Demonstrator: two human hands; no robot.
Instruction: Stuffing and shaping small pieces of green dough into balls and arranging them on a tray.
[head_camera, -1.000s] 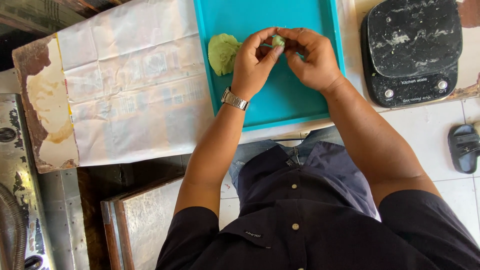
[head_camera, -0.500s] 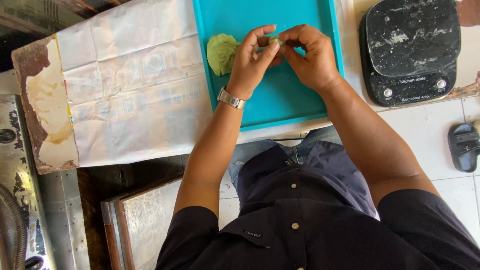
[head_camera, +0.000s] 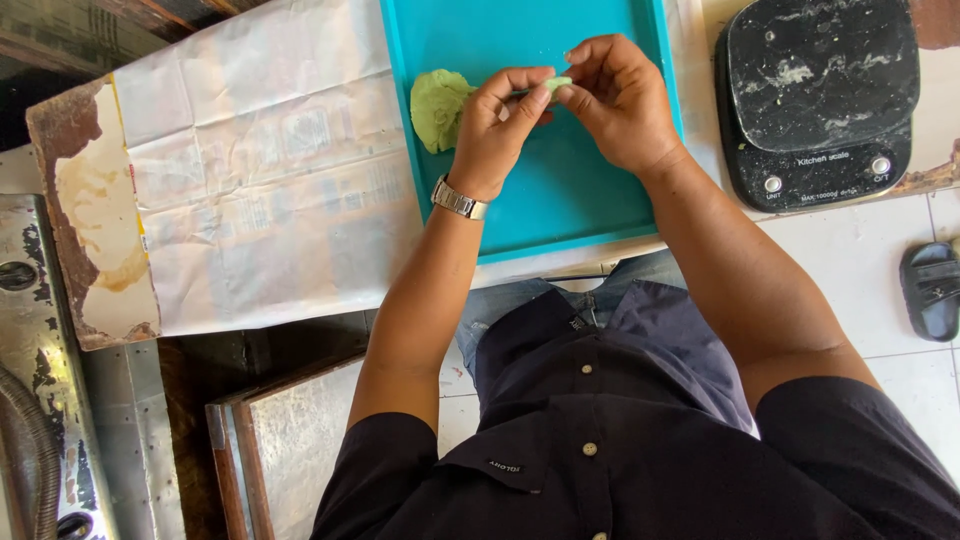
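Hands have shifted slightly; both hands' fingers (head_camera: 530, 95) pinch the dough piece (head_camera: 556, 83).

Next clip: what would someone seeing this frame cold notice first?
The bright teal tray at top centre draws the eye, with the left hand and right hand meeting above it to pinch a small green piece of dough between their fingertips. A larger green dough lump lies on the tray just left of the left hand. To the right sits a black, flour-smeared kitchen scale; to the left, creased white paper covers the table.
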